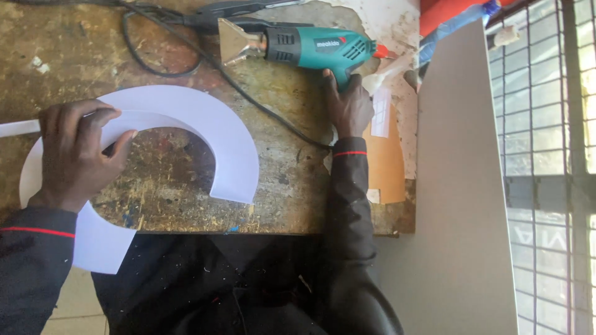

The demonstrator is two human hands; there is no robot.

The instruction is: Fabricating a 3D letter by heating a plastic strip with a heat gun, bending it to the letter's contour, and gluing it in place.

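A white curved plastic strip, bent into a wide arc, lies on the worn wooden workbench. My left hand presses on its left part, fingers curled over the inner edge. A teal heat gun with a flat metal nozzle lies on the bench at the back. My right hand grips its handle from below. A black cord runs from the gun across the bench.
A large white-grey sheet stands on edge to the right of the bench. A brown paper piece lies at the bench's right side. A barred window is at the far right.
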